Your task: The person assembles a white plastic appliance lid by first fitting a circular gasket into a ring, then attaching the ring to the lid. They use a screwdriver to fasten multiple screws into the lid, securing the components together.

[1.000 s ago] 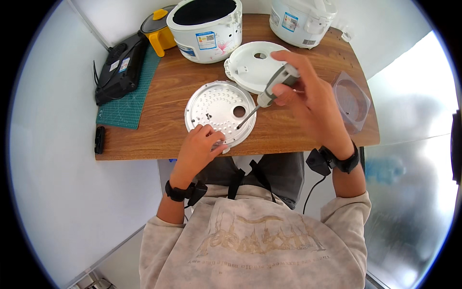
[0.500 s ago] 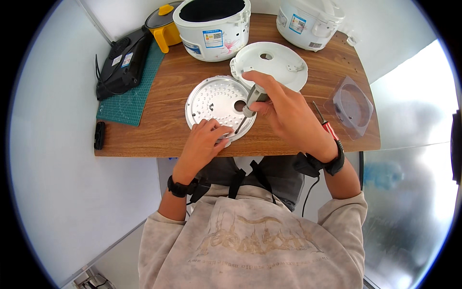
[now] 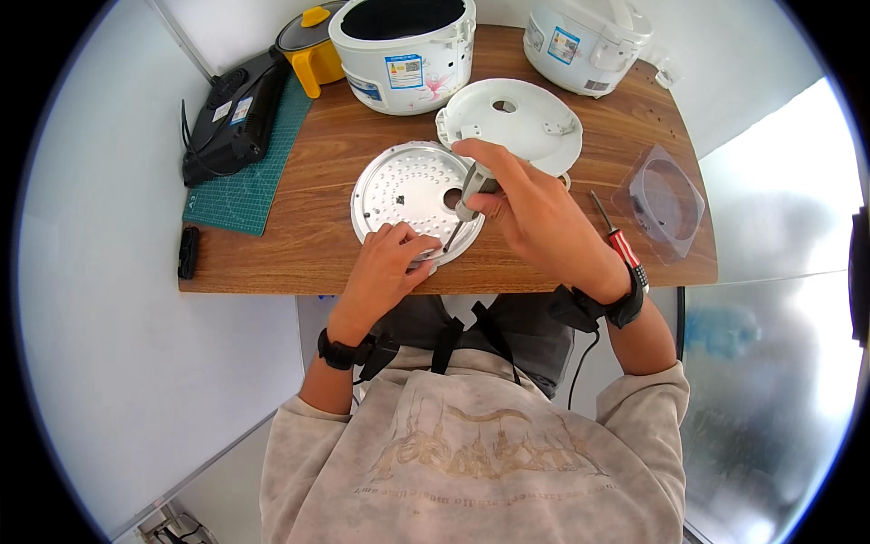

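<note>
A round silvery metal plate (image 3: 399, 172), dotted all over and with one larger hole, lies on the table in front of me. My left hand (image 3: 394, 258) is closed at its near rim, the fingers bent over the surface and the thumb by the edge. In my right hand (image 3: 548, 218) is a grey electric screwdriver (image 3: 476, 188), tilted, its thin dark bit reaching down to the plate near my left fingertips. Whatever lies under the bit's tip is too small to make out. A white plastic lid (image 3: 535, 113) lies just behind the plate.
At the back stand a white rice cooker body (image 3: 403, 77), a second cooker (image 3: 580, 50) and a yellow pot (image 3: 313, 63). A black appliance (image 3: 240, 118) rests on the green mat (image 3: 245, 201). A red-handled screwdriver (image 3: 623, 245) and clear plastic tray (image 3: 671, 204) are right.
The right hand and electric screwdriver have tilted very slightly. The bit stays at the same spot on the plate, and the left hand keeps its place.
</note>
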A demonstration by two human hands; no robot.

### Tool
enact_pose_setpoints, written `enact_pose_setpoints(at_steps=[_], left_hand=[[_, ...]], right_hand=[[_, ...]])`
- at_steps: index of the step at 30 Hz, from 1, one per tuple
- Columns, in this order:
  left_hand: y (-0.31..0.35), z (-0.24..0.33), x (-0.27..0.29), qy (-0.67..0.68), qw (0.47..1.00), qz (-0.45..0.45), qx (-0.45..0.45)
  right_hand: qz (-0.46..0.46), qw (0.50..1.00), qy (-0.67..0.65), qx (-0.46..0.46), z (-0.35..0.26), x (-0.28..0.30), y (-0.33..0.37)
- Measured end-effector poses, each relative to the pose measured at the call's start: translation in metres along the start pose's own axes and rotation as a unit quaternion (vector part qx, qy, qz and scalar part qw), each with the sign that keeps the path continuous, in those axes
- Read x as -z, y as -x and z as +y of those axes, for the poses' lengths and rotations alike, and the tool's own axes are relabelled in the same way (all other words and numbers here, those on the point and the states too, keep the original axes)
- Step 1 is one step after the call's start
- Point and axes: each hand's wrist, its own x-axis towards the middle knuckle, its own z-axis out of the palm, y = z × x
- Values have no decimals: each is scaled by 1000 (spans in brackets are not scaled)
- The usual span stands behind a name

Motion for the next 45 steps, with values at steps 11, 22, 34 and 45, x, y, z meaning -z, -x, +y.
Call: enact_pose_setpoints(at_steps=[11, 22, 34, 45], left_hand=[[0, 1, 5, 1, 1000, -10, 1], [0, 2, 9, -3, 1000, -11, 3], [1, 4, 14, -1, 1000, -8, 1], [-7, 9, 16, 50, 998, -17, 32]], right_hand=[[-16, 1000, -1, -27, -4, 2, -3], [-9, 999, -6, -43, -7, 5, -4], [-1, 998, -5, -60, -6, 7, -6], [3, 1000, -1, 5, -9, -1, -6]])
